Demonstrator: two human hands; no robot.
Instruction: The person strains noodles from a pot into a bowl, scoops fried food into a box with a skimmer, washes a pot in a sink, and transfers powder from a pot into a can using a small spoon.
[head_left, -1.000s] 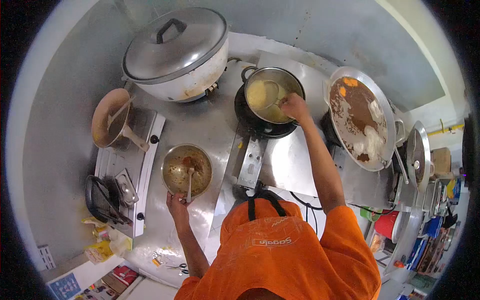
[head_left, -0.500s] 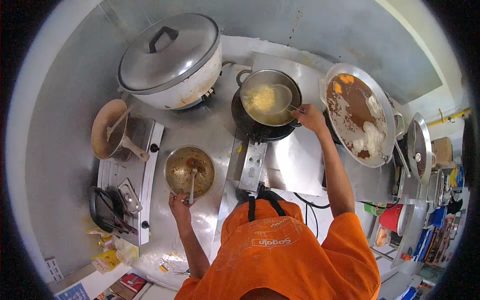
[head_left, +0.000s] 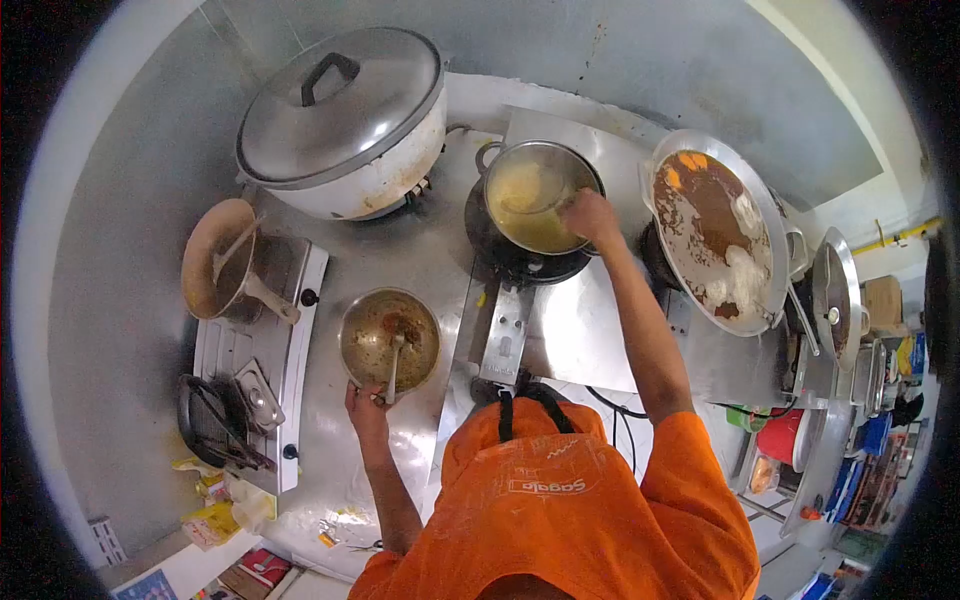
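Metal bowl (head_left: 425, 322), the nearest vessel, stands toward the left on the worktop (head_left: 315, 490) or just above it; I cannot tell which. The left hand (head_left: 368, 404) grips its near rim. Inside, a utensil (head_left: 393, 368) slopes from reddish-brown paste (head_left: 402, 326) to that rim, its handle end beside the fingers. Because the grip is at the near edge only, the bowl could tip if lifted or knocked, and the utensil could slide out with it.

Farther off, the right hand (head_left: 590, 214) is closed, apparently around the handle of a strainer (head_left: 535, 208), though the fingers hide most of it. The strainer is inside a pot (head_left: 558, 151), holding pale yellow food (head_left: 518, 188) blurred by steam or liquid. A quick jerk could slop hot liquid onto the fingers, which are over the pot's edge; rising steam could scald them too. Beneath the pot is a dark burner (head_left: 482, 238), and a bump might shift the pot.

To the right, a large pan (head_left: 777, 240) of brown contents is near the forearm (head_left: 640, 310); an outward swing could brush it. A lidded cooker (head_left: 345, 120) is at the far left.
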